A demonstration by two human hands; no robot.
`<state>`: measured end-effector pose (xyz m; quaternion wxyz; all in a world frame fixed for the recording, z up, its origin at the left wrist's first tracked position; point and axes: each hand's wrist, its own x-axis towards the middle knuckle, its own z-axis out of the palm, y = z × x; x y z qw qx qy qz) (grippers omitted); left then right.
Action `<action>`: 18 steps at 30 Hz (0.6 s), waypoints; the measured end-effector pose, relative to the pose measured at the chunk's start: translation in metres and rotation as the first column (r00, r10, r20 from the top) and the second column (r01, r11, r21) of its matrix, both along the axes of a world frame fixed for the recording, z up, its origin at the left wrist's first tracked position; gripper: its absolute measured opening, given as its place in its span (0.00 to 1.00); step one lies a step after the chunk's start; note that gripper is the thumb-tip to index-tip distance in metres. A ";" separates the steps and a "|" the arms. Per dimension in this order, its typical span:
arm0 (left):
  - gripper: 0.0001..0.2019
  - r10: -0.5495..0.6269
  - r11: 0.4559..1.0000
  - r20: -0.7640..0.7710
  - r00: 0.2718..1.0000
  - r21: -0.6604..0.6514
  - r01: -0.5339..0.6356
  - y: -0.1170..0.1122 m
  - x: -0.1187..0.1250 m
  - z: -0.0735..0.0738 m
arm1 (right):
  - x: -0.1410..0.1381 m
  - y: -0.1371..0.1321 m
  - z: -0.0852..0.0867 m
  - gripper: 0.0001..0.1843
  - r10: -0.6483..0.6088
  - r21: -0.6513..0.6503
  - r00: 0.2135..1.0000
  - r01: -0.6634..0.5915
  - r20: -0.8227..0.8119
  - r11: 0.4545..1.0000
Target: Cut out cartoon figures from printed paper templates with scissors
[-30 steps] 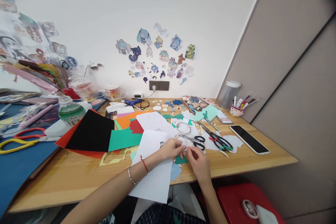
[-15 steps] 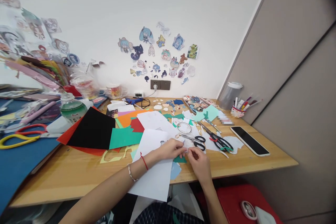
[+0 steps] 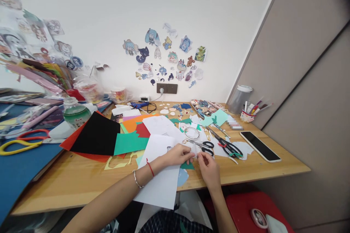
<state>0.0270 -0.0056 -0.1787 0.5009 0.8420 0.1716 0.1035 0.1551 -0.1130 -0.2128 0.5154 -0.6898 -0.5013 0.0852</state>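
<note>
Both my hands meet over the front middle of the wooden desk [image 3: 68, 185]. My left hand [image 3: 177, 154] is closed, its fingers pinching a small paper cutout [image 3: 193, 151]. My right hand [image 3: 208, 169] is closed too, pinching the same small piece from the right. They rest over a white sheet [image 3: 161, 182] and a green paper scrap [image 3: 187, 166]. Black-handled scissors [image 3: 205, 147] and a clear tape ring [image 3: 191, 133] lie just beyond my fingers.
Coloured paper sheets [image 3: 109, 138] spread to the left. Larger scissors [image 3: 228, 147] and a phone [image 3: 259, 146] lie to the right, a pen cup [image 3: 248, 115] behind them. A green bottle [image 3: 75, 113], yellow-red scissors [image 3: 24, 141] and a blue mat [image 3: 19, 169] fill the left.
My hands have hardly moved; the right hand has shifted slightly up towards the left. The view drifted a little between the earliest frame and now.
</note>
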 end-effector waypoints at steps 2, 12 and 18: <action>0.13 0.007 1.000 -0.007 1.000 0.001 -0.007 0.000 0.000 0.000 | -0.001 0.000 0.000 0.12 0.007 0.009 1.000 -0.006 -0.021 1.000; 0.13 0.008 0.999 -0.013 1.000 0.051 -0.008 0.000 0.000 -0.002 | -0.003 -0.001 0.003 0.12 -0.005 0.024 0.999 0.006 -0.045 1.000; 0.12 0.000 0.988 0.007 1.000 0.156 -0.001 0.002 0.000 -0.004 | 0.004 -0.001 -0.004 0.11 -0.230 0.060 0.965 0.239 -0.128 0.969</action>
